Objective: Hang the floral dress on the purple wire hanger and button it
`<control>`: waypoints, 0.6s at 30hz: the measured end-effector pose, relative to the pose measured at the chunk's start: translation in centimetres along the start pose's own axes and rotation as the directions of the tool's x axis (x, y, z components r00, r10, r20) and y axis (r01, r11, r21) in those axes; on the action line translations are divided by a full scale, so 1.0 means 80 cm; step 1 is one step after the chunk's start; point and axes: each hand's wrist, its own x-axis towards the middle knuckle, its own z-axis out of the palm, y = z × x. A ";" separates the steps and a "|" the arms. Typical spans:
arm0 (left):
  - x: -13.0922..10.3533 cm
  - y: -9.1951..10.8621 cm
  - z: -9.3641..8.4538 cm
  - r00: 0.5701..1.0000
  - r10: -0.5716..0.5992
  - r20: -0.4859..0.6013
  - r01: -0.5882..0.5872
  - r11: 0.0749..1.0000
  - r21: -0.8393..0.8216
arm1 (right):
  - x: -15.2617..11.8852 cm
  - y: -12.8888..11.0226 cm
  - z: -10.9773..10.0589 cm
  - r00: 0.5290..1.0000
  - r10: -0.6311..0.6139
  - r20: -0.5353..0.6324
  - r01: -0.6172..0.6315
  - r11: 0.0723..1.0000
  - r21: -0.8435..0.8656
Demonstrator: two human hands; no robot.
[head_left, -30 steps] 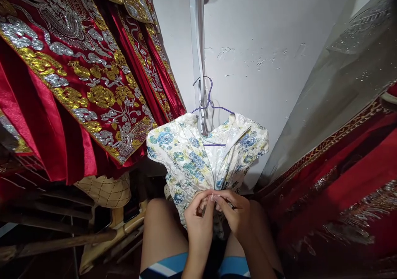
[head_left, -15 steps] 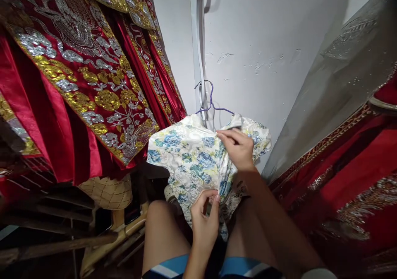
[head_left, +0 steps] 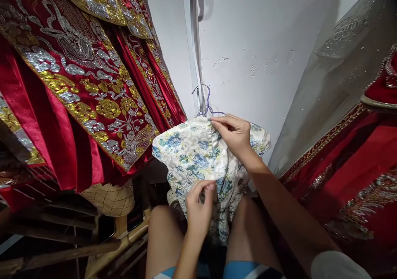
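Note:
A white floral dress (head_left: 198, 146) with blue and green flowers and short sleeves hangs in front of me on a thin purple hanger (head_left: 208, 105). At the neckline my right hand (head_left: 234, 132) pinches the top of the centre seam between thumb and fingers; a small greyish bit shows at the fingertips, too small to name. Lower on the same seam, my left hand (head_left: 201, 202) pinches the cloth. Between the two hands the seam runs nearly straight. Part of the right shoulder lies hidden behind my right hand.
Red gowns with gold and silver sequins (head_left: 108, 109) hang at the left. A sheer grey-white gown (head_left: 313, 88) and a red beaded garment (head_left: 350, 155) hang at the right. A metal upright (head_left: 194, 43) stands before the white wall (head_left: 254, 30). Wooden chair parts (head_left: 124, 246) are lower left.
My right hand has moved up and slightly left, to the top of the neckline. The neck opening has closed up. My left hand, still pinching, has shifted a little up and left.

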 end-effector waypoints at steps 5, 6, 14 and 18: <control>0.131 0.059 -0.027 0.897 0.440 -0.032 -0.427 0.884 0.193 | -0.003 -0.005 -0.009 0.988 -0.002 0.155 0.006 1.000 -0.025; 0.156 0.069 -0.030 0.880 0.474 0.032 -0.467 0.852 0.235 | -0.003 -0.005 -0.011 0.987 -0.005 0.163 0.008 1.000 -0.018; 0.212 0.095 -0.023 0.839 0.450 0.306 -0.509 0.848 0.148 | -0.011 0.007 -0.009 0.962 0.141 0.236 -0.175 0.976 0.130; 0.210 0.101 -0.024 0.895 0.419 0.151 -0.437 0.892 0.118 | -0.026 0.015 -0.009 0.905 0.203 0.375 -0.272 0.952 0.139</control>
